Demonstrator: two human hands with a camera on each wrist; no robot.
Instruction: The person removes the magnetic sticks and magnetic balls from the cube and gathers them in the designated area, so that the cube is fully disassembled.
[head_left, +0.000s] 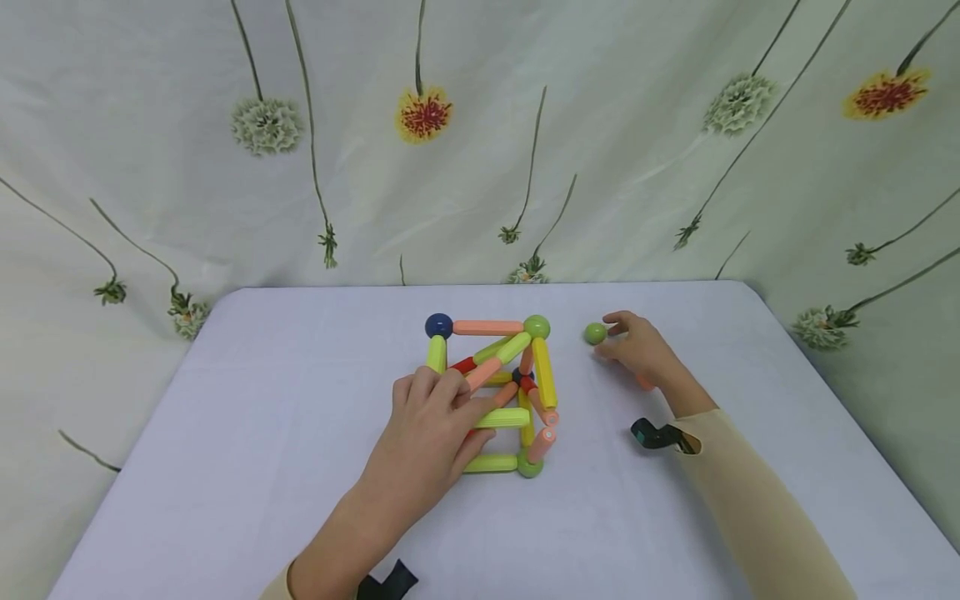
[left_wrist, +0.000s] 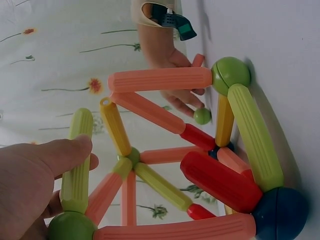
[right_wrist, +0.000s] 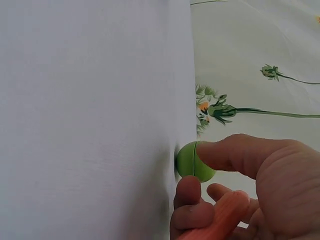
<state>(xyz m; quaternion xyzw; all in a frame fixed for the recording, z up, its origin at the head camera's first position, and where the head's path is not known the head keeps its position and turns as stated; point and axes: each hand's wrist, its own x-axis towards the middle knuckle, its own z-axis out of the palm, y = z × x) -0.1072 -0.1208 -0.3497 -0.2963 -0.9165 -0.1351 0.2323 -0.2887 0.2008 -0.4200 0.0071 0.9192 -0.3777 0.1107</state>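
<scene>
A frame of toy building sticks and balls [head_left: 487,327] stands on the table, joined by green and dark blue balls. My left hand [head_left: 423,429] is at its near left side, thumb and fingers pinching a light green stick [left_wrist: 76,185] that rises from a green ball [left_wrist: 73,227]. On the frame's right side, ends of salmon sticks [left_wrist: 160,79] and a yellow stick [left_wrist: 115,125] come close together. To the right of the frame, my right hand [head_left: 641,350] has thumb and fingertips at a loose green ball [right_wrist: 188,161]. Its lower fingers curl round an orange stick [right_wrist: 220,220].
The table [head_left: 225,467] has a pale cloth and ends at a flower-patterned curtain [head_left: 480,200]. Dark wrist camera mounts [head_left: 654,434] stick out from the sleeves.
</scene>
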